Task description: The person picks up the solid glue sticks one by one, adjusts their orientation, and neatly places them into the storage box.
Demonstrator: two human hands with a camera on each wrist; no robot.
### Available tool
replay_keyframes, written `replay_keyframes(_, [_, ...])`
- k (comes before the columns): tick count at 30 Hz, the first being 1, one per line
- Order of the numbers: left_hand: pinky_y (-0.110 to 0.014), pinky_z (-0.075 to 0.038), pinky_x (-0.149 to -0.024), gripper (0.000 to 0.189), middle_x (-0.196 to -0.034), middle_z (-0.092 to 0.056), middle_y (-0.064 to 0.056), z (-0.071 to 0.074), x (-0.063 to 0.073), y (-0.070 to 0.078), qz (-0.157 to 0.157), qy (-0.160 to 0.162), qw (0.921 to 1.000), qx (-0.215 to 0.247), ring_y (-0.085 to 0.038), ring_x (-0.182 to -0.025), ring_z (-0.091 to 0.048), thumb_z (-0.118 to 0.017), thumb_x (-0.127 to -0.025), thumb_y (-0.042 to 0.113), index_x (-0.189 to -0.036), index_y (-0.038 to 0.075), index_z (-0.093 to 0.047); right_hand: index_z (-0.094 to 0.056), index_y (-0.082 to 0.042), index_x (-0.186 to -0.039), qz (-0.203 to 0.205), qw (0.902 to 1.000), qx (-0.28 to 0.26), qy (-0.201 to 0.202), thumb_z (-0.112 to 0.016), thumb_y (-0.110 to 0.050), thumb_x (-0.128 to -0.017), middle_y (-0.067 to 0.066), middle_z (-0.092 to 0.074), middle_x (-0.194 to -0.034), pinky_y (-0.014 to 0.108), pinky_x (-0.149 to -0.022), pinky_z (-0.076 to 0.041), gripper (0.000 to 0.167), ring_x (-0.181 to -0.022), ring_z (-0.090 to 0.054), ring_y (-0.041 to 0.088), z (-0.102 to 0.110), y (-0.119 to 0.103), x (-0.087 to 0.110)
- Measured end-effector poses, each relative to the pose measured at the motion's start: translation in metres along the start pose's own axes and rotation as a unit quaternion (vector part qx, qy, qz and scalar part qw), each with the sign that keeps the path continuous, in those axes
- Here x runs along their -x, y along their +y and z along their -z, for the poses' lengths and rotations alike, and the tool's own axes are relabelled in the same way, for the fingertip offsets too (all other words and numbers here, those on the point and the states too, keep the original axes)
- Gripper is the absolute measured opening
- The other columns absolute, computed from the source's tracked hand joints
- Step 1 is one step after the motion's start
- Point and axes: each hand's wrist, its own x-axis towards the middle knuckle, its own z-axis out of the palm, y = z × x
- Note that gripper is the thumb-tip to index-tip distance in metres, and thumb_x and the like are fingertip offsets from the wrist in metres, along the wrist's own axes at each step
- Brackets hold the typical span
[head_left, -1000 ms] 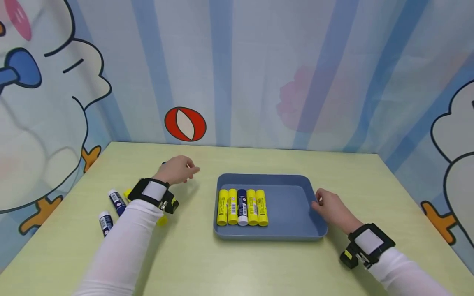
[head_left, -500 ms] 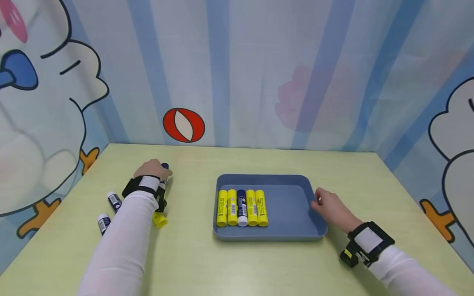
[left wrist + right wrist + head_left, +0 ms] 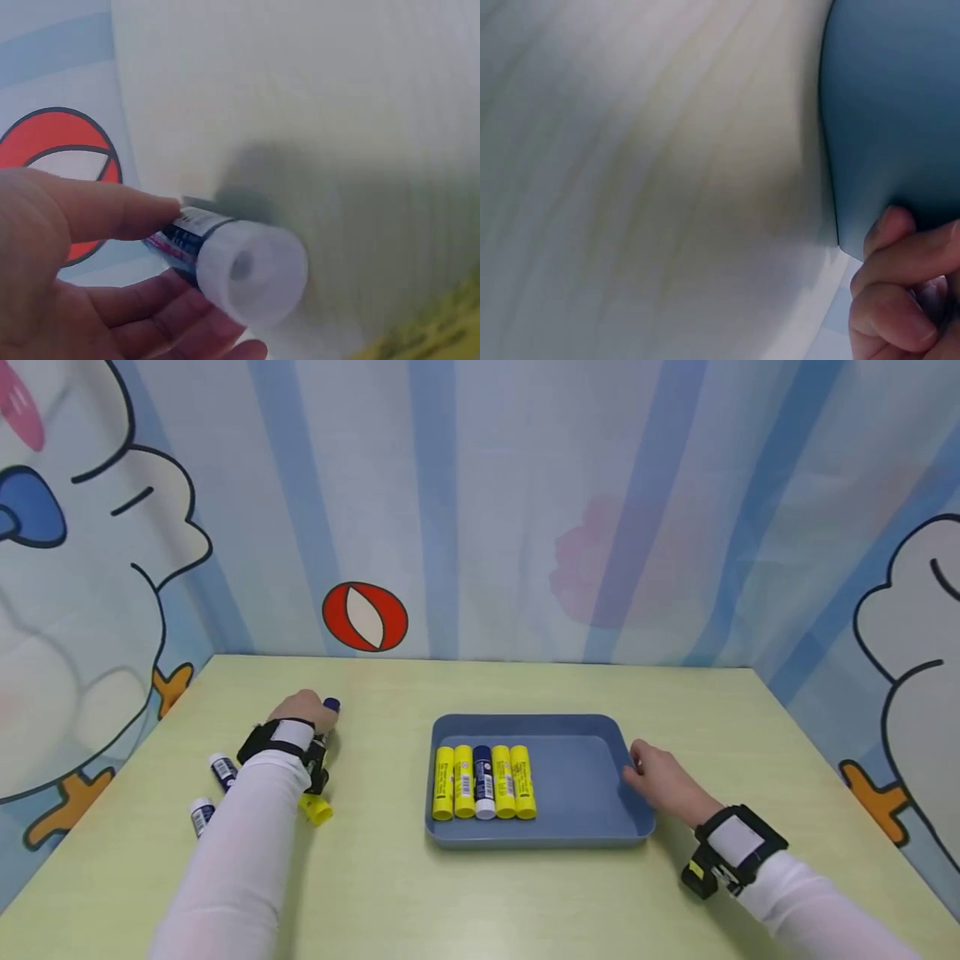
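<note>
My left hand (image 3: pixel 303 710) is at the far left of the table and pinches a dark blue glue stick (image 3: pixel 332 703) between thumb and fingers. In the left wrist view, that glue stick's white end (image 3: pixel 255 274) points toward the camera. On the right, my right hand (image 3: pixel 663 781) holds the right rim of a blue-grey tray (image 3: pixel 585 839), its fingers (image 3: pixel 892 315) curled against the outer wall. Inside the tray's left half, several glue sticks stand side by side in a row: yellow ones (image 3: pixel 444 783) with one dark blue glue stick (image 3: pixel 483 777) in the middle.
Two dark blue glue sticks with white ends, an upper one (image 3: pixel 222 770) and a lower one (image 3: pixel 202 815), lie left of my left forearm. A yellow glue stick (image 3: pixel 318 811) shows partly under that wrist. A cartoon-printed curtain (image 3: pixel 510 510) stands behind the table.
My left hand has moved left from beside the tray and taken hold of the dark blue glue stick. The right hand stays at the tray. The view has shifted slightly.
</note>
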Motion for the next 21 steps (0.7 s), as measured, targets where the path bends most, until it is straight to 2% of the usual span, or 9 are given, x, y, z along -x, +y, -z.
replay_keyframes(4, [-0.032,-0.044,-0.060,0.033,-0.078,-0.055,-0.014,0.004,0.004,0.012,-0.021,-0.017,0.9981,0.056,-0.027,-0.070,-0.054,-0.049,-0.093,0.025,-0.086,-0.006,-0.059,-0.041,-0.002,-0.086,-0.004,1.0000,-0.006,-0.003,-0.050,-0.004,-0.095,0.006,-0.042,-0.065,0.031,-0.051,-0.036,0.014,-0.056,-0.043,0.016,0.000,0.000,0.001])
replay_keyframes(7, [-0.030,-0.050,-0.063,0.037,-0.092,-0.061,-0.019,0.006,0.012,0.037,-0.037,-0.030,0.9898,0.134,-0.026,-0.076,-0.058,-0.054,-0.094,0.025,-0.106,-0.010,-0.062,-0.040,-0.002,-0.085,-0.003,1.0000,-0.006,-0.002,-0.050,-0.004,-0.095,0.006,-0.041,-0.064,0.031,-0.050,-0.036,0.014,-0.055,-0.043,0.017,-0.001,0.000,0.000])
replay_keyframes(9, [-0.033,-0.054,-0.072,0.045,-0.107,-0.061,-0.023,0.006,0.020,0.057,-0.058,-0.047,0.9787,0.192,-0.028,-0.086,-0.060,-0.056,-0.096,0.025,-0.121,-0.013,-0.056,-0.040,-0.002,-0.085,0.000,1.0000,-0.004,0.000,-0.050,-0.004,-0.095,0.006,-0.041,-0.064,0.031,-0.050,-0.036,0.014,-0.055,-0.042,0.016,-0.002,-0.001,0.000])
replay_keyframes(11, [-0.036,-0.053,-0.080,0.050,-0.118,-0.058,-0.025,0.005,0.031,0.081,-0.079,-0.073,0.9622,0.251,-0.030,-0.095,-0.061,-0.057,-0.096,0.025,-0.129,-0.012,-0.051,-0.040,-0.002,-0.085,0.004,1.0000,-0.003,0.000,-0.050,-0.004,-0.095,0.005,-0.040,-0.063,0.031,-0.050,-0.035,0.015,-0.054,-0.042,0.016,-0.002,-0.002,-0.001])
replay_keyframes(13, [-0.038,-0.053,-0.083,0.051,-0.120,-0.058,-0.025,0.003,0.044,0.106,-0.093,-0.100,0.9449,0.297,-0.031,-0.099,-0.061,-0.057,-0.097,0.025,-0.132,-0.010,-0.049,-0.040,-0.002,-0.085,0.005,1.0000,-0.004,0.000,-0.050,-0.004,-0.095,0.005,-0.041,-0.064,0.031,-0.051,-0.036,0.015,-0.055,-0.042,0.016,-0.003,-0.003,-0.002])
replay_keyframes(17, [-0.036,-0.055,-0.077,0.048,-0.109,-0.063,-0.020,-0.014,0.067,0.156,-0.136,-0.154,0.9200,0.334,-0.026,-0.092,-0.064,-0.061,-0.095,0.024,-0.130,-0.007,-0.053,-0.040,-0.002,-0.085,0.006,1.0000,-0.008,-0.002,-0.050,-0.004,-0.096,0.006,-0.041,-0.064,0.032,-0.051,-0.036,0.014,-0.055,-0.042,0.017,-0.003,-0.005,-0.003])
replay_keyframes(21, [-0.035,-0.055,-0.074,0.038,-0.098,-0.066,-0.014,-0.039,0.087,0.202,-0.176,-0.209,0.9070,0.320,-0.022,-0.083,-0.066,-0.063,-0.094,0.020,-0.122,-0.006,-0.060,-0.039,-0.002,-0.086,0.003,1.0000,-0.007,-0.003,-0.050,-0.003,-0.096,0.006,-0.040,-0.064,0.032,-0.052,-0.035,0.015,-0.055,-0.042,0.017,-0.002,-0.006,-0.004])
